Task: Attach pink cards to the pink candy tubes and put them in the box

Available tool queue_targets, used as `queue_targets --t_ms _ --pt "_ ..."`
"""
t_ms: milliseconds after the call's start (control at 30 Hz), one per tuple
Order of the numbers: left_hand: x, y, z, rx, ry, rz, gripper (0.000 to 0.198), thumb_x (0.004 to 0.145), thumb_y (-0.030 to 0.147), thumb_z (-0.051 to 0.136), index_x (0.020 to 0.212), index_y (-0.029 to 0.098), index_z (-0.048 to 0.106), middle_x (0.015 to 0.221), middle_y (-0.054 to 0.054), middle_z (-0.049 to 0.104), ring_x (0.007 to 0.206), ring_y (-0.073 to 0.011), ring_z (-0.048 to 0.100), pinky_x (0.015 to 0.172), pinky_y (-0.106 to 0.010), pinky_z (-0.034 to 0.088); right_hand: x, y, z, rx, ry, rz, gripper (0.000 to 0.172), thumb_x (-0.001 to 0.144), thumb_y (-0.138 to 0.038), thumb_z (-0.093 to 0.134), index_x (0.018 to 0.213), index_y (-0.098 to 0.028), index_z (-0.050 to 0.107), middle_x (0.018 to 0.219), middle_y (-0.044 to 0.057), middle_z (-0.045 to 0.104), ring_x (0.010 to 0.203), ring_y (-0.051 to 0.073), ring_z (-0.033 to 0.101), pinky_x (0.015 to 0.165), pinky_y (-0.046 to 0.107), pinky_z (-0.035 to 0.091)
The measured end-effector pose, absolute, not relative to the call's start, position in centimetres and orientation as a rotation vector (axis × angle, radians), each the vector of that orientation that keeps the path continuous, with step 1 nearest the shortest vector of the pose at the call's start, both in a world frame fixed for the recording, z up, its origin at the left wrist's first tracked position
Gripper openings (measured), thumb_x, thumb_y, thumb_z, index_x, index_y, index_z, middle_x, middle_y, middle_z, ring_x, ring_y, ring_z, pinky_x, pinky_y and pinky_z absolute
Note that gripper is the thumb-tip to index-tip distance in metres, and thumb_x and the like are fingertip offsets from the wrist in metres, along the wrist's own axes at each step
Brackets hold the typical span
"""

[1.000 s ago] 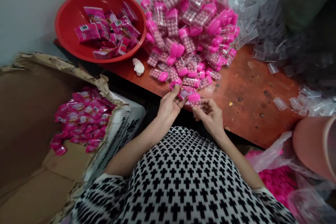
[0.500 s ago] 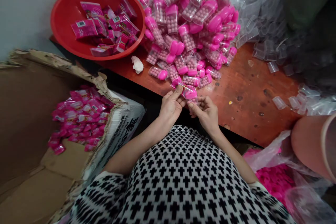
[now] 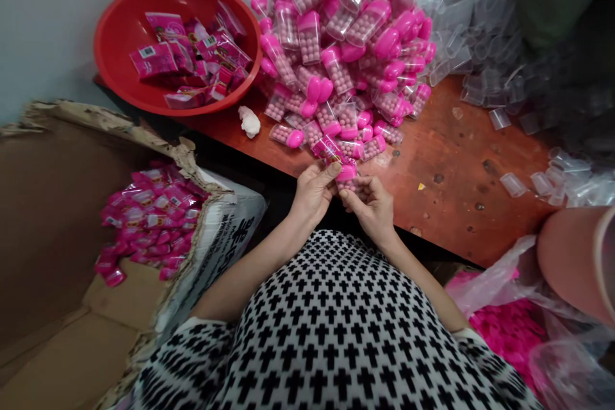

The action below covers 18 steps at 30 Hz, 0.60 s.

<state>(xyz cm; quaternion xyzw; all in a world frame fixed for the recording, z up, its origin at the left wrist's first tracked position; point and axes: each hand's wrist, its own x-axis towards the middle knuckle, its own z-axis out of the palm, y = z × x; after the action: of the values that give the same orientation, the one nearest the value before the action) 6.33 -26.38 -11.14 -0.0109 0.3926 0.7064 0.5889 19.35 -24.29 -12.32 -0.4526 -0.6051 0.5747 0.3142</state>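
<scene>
In front of my body, at the table's near edge, my left hand is closed on a shiny pink printed wrapper. Its thumb lies against the cap of a small clear candy container, which is filled with pink balls. My right hand pinches that container by its lower part, with the pink cap pointing away from me. The wrapper's end meets the cap; whether the container is inside it I cannot tell. Just beyond my fingers rises a heap of similar filled containers.
A red bowl of wrapped packs stands at the far left. Below it, a torn cardboard box holds many pink packs. Empty clear tubes lie on the right of the red table. A pink bucket stands at right, near bagged pink pieces.
The wrapper shows more of its printed face, flatter above the cap. My left thumb has moved down toward the container. The whole view has shifted slightly.
</scene>
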Motion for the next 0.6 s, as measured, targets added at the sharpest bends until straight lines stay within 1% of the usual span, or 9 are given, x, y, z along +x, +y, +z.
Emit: queue_targets --t_ms 100,233,300,367,500,533,600 --pt "6.3 -26.5 -11.2 -0.012 0.948 1.587 0.04 0.058 0.037 0.093 0.07 0.013 0.063 0.062 0.001 0.065 0.053 -0.0106 0.06 0.054 -0.023 0.051 19.0 -24.1 -11.8 -1.167 -1.486 1.625 0.038 0.073 -0.045 0.081 0.092 -0.022 0.058 0.077 -0.002 0.07 0.059 0.011 0.065 0.048 0.022 0.054" --pt "5.9 -26.6 -11.0 0.075 0.971 1.57 0.041 0.053 0.041 0.094 0.066 0.013 0.066 0.06 0.0 0.064 0.049 -0.0102 0.057 0.048 -0.023 0.049 18.5 -23.7 -11.0 -1.139 -1.315 1.858 0.04 0.069 -0.047 0.082 0.086 -0.021 0.058 0.063 -0.005 0.067 0.049 0.01 0.061 0.042 0.021 0.052" --pt "5.8 -26.6 -10.9 0.108 0.971 1.581 0.04 0.052 0.039 0.094 0.064 0.012 0.067 0.06 0.0 0.065 0.049 -0.0104 0.058 0.048 -0.023 0.049 18.5 -23.6 -11.0 -1.136 -1.284 1.903 0.041 0.068 -0.048 0.082 0.085 -0.021 0.058 0.061 -0.005 0.067 0.047 0.01 0.061 0.042 0.021 0.052" --pt "5.8 -26.5 -10.8 0.123 0.98 1.589 0.037 0.052 0.036 0.094 0.063 0.012 0.067 0.06 -0.001 0.066 0.05 -0.0111 0.059 0.048 -0.023 0.05 18.6 -23.7 -11.3 -1.141 -1.318 1.839 0.04 0.069 -0.048 0.082 0.087 -0.021 0.058 0.066 -0.004 0.068 0.051 0.011 0.062 0.044 0.022 0.053" --pt "5.9 -26.4 -10.9 0.052 1.037 1.593 0.037 0.049 0.032 0.095 0.062 0.011 0.067 0.061 -0.002 0.067 0.052 -0.0114 0.061 0.053 -0.024 0.052 18.7 -23.9 -12.0 -1.181 -1.493 1.551 0.04 0.07 -0.044 0.083 0.096 -0.023 0.06 0.083 -0.001 0.072 0.065 0.011 0.067 0.053 0.023 0.056" --pt "5.9 -26.4 -11.0 0.047 1.043 1.583 0.037 0.05 0.033 0.094 0.063 0.011 0.068 0.061 -0.002 0.067 0.052 -0.0114 0.061 0.054 -0.024 0.052 18.7 -23.9 -12.0 -1.185 -1.491 1.55 0.042 0.07 -0.044 0.083 0.098 -0.023 0.059 0.082 -0.001 0.072 0.064 0.011 0.067 0.052 0.023 0.056" --pt "5.9 -26.5 -11.0 0.073 1.044 1.556 0.037 0.052 0.034 0.093 0.066 0.01 0.069 0.061 -0.002 0.066 0.052 -0.0111 0.061 0.053 -0.023 0.05 18.6 -23.8 -11.8 -1.169 -1.413 1.668 0.044 0.07 -0.045 0.083 0.097 -0.023 0.057 0.073 -0.004 0.07 0.057 0.011 0.064 0.047 0.022 0.053"
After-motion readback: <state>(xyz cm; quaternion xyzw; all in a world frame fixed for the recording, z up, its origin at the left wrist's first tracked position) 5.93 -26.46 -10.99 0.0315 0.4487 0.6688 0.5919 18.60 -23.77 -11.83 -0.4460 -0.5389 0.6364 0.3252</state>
